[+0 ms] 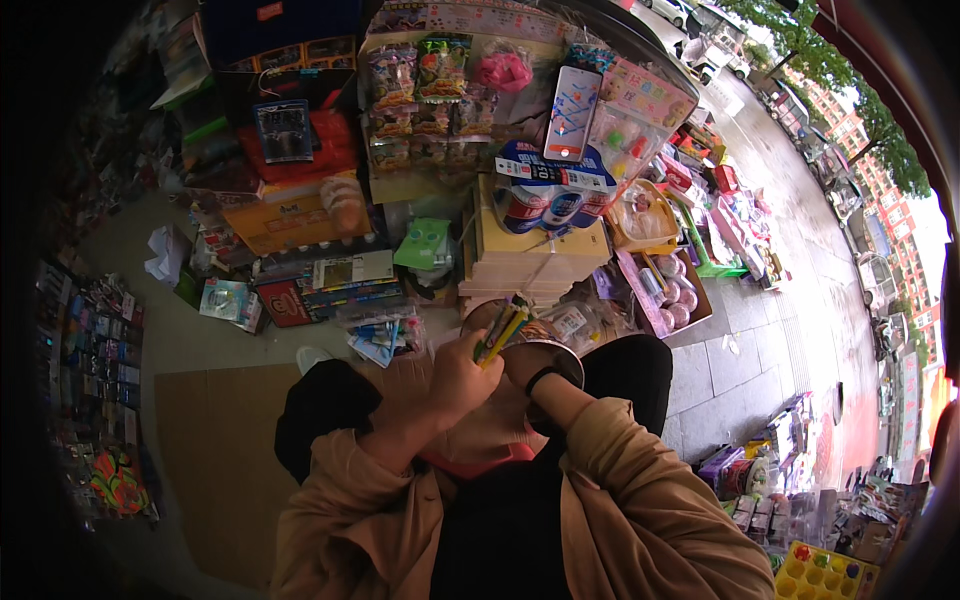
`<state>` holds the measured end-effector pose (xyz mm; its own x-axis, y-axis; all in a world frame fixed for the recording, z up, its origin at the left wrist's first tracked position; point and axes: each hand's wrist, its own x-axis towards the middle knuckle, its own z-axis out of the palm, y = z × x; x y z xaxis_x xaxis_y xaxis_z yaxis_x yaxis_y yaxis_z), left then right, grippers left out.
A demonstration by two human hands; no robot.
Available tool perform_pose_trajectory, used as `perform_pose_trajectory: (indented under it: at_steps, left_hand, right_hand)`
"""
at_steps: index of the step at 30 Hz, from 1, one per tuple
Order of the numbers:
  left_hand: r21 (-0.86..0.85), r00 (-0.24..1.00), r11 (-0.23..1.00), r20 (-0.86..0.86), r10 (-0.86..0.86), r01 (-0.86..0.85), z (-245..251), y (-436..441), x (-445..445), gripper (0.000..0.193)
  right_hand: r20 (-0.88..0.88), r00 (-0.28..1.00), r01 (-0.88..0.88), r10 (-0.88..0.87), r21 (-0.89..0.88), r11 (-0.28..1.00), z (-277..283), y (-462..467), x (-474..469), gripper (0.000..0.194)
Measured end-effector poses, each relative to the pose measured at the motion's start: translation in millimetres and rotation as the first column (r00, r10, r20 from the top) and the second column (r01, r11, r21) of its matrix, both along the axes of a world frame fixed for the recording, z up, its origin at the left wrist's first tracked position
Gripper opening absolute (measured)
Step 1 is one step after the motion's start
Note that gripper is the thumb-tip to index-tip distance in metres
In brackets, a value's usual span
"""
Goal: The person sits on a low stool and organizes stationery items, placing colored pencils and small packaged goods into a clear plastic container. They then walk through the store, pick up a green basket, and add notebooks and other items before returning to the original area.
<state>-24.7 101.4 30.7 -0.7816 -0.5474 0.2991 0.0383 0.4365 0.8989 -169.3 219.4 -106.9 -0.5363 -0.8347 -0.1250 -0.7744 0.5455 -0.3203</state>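
My left hand grips a small bunch of pens or pencils, yellow and green ones among them, tilted up and away from me. Inside the mouth of a round tub is my right hand, with a dark band at its wrist. Its fingers are hidden by the tub, so what they hold does not show. The tub leans in front of my knees, just right of the pens. Beyond it stands a strapped stack of cream-coloured paper goods.
A smartphone with a lit screen leans above a shrink-wrapped multipack on the stack. Bagged small goods and stacked boxes crowd the left. An open carton of round items stands right. Flattened cardboard covers floor at left.
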Motion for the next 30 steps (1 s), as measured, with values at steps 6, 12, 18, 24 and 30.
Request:
perform_pose_trajectory:
  at_steps: [6, 12, 18, 24, 30]
  left_hand:
    - [0.146, 0.995, 0.985, -0.047, -0.086, 0.092, -4.7, 8.3, -1.1, 0.010]
    - [0.283, 0.994, 0.958, -0.111, -0.015, 0.046, -17.2, 11.2, -7.1, 0.010]
    - [-0.033, 0.999, 0.998, -0.013, -0.047, 0.047, -18.9, 8.7, -7.1, 0.012]
    - [-0.029, 0.982, 0.990, -0.126, -0.143, 0.140, -13.9, 10.3, -4.9, 0.009]
    - [-0.026, 0.991, 0.999, -0.128, -0.046, 0.043, -21.1, -1.8, -11.0, 0.009]
  right_hand:
    - [0.125, 0.992, 0.045, -0.032, -0.107, 0.993, -7.9, -13.2, 30.7, 0.025]
    - [0.117, 0.993, 0.034, -0.027, -0.056, 0.998, 4.3, -30.3, 23.2, 0.025]
    - [0.094, 0.995, -0.033, 0.022, 0.121, 0.992, 19.7, -19.7, 11.3, 0.026]
    - [0.162, 0.987, 0.038, -0.021, -0.101, 0.994, 12.6, -26.6, 47.0, 0.027]
    - [0.169, 0.985, 0.052, -0.036, -0.095, 0.994, 9.1, -42.1, 46.8, 0.027]
